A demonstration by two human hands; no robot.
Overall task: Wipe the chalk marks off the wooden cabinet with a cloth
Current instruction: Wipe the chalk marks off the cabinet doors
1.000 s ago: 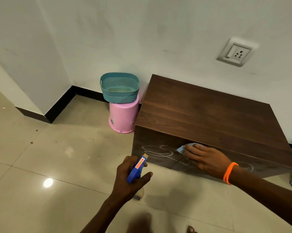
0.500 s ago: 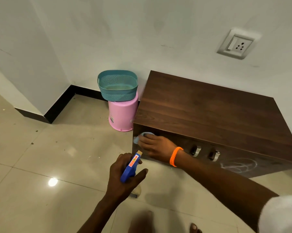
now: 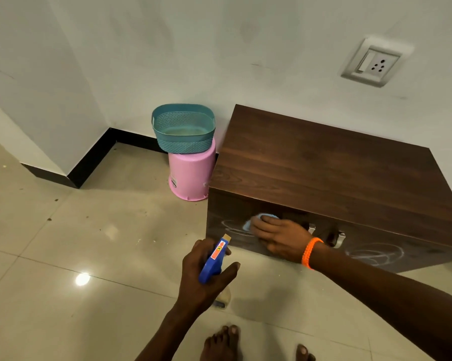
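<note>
A low dark wooden cabinet (image 3: 323,173) stands against the wall. White chalk swirls show on its front at the left (image 3: 231,227) and at the right (image 3: 374,252). My right hand (image 3: 280,237), with an orange band at the wrist, presses a light blue cloth (image 3: 248,224) flat against the left part of the front, over the left chalk mark. My left hand (image 3: 204,277) hovers in front of the cabinet and grips a blue spray bottle (image 3: 214,259), nozzle toward the cabinet. Two metal handles (image 3: 338,238) sit beside my right wrist.
A teal basket (image 3: 183,128) rests on an upturned pink bucket (image 3: 191,175) just left of the cabinet, by the wall. A wall socket (image 3: 374,64) is above the cabinet. My bare feet (image 3: 221,343) stand on the glossy tiled floor.
My right hand slid the cloth left along the cabinet front to its left edge, then back a little to the right. The left hand kept holding the spray bottle.
</note>
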